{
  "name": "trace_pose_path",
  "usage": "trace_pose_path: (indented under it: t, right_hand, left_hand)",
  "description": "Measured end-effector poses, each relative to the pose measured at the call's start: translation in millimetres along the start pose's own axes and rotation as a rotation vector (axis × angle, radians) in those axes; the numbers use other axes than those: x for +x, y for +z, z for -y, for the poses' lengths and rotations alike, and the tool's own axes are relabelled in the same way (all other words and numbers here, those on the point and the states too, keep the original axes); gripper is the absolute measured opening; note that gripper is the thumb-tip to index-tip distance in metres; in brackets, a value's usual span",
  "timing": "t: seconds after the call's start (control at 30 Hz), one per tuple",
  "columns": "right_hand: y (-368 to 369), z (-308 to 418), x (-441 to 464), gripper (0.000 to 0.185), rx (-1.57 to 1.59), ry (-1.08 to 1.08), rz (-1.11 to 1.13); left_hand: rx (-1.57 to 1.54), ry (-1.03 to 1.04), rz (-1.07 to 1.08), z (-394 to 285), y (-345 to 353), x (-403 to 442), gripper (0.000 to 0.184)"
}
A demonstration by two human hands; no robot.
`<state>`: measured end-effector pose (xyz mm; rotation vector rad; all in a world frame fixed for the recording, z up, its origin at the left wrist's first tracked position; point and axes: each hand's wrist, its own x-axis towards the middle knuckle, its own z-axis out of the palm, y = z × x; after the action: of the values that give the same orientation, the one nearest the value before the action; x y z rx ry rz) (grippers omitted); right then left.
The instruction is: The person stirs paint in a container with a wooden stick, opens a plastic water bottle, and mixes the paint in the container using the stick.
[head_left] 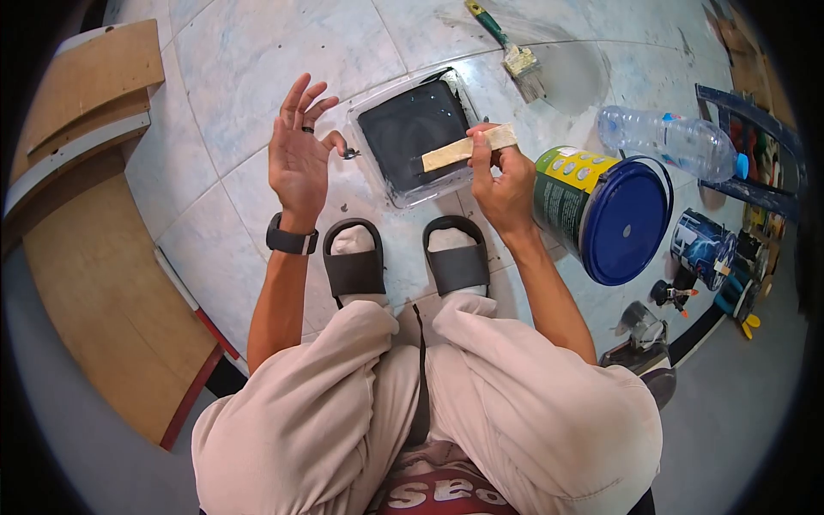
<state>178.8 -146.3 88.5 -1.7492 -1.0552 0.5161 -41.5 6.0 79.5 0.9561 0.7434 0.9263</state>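
Note:
My right hand (pixel 501 182) grips a flat pale wooden stick (pixel 448 154) between thumb and fingers. The stick's left end is over a clear plastic tray (pixel 408 202) on the floor, which holds a black, paint-like layer (pixel 403 124). To the left of the tray is my left hand (pixel 300 163), palm up, wearing a ring and a black wristwatch (pixel 292 236). Its index finger and thumb are bent together at a small dark bit (pixel 349 154), too small to name, while the other fingers stretch upward.
A bucket with a blue lid (pixel 625 225) lies tipped to the right, below a clear plastic bottle (pixel 678 142). A green-handled paintbrush (pixel 519 64) rests beyond the tray. Wooden boards (pixel 112 300) stand at left. A can (pixel 704 249) lies at far right.

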Motion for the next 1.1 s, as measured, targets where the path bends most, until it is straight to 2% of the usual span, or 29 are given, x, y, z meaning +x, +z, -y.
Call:
trace_pose_path:
  t: [0.1,0.17,0.2,0.27,0.47,0.6,0.67,0.7,0.77,0.97,1.1]
  right_hand:
    - [0.5,0.5,-0.3,0.016,0.009,0.004,-0.001]
    - [-1.3,0.7,-0.1,0.016,0.002,0.007,0.003]
    - [-1.9,0.6,0.3,0.016,-0.004,0.008,0.011]
    - [-2.4,-1.6,-0.3,0.016,-0.003,0.012,0.009]
    - [-2.3,-3.0,-0.2,0.016,-0.011,0.023,0.004]
    - [-3.0,-2.1,0.5,0.017,-0.007,0.033,-0.001]
    - [-3.3,-1.7,0.2,0.018,-0.007,0.040,-0.001]
    - [-3.4,-1.7,-0.2,0.018,-0.006,0.045,0.000]
    - [-3.1,-3.1,-0.5,0.018,0.001,0.050,-0.005]
    - [-2.6,-4.2,0.2,0.019,0.005,0.059,-0.007]
    - [-2.7,-4.7,1.0,0.018,-0.007,0.044,-0.008]
  left_hand:
    - [0.054,0.026,0.033,10.0,8.3,0.6,0.073]
    - [0.245,0.126,0.101,16.2,11.1,-0.7,0.074]
    - [0.245,0.126,0.103,17.6,13.7,-1.6,0.074]
    - [0.442,0.158,0.093,19.7,17.6,-4.2,0.074]
    - [0.510,0.160,0.015,17.6,24.2,-6.8,0.068]
    - [0.485,0.109,-0.072,19.5,24.0,-5.7,0.068]
    - [0.322,-0.054,-0.169,17.9,19.2,-3.6,0.078]
    - [0.323,-0.056,-0.168,14.4,19.4,-3.2,0.078]
    - [0.215,-0.200,-0.272,6.2,18.8,-2.6,0.081]
    - [0.163,-0.340,-0.365,-0.1,6.7,-8.8,0.080]
    - [0.245,-0.194,-0.331,-3.8,-5.5,-16.6,0.074]
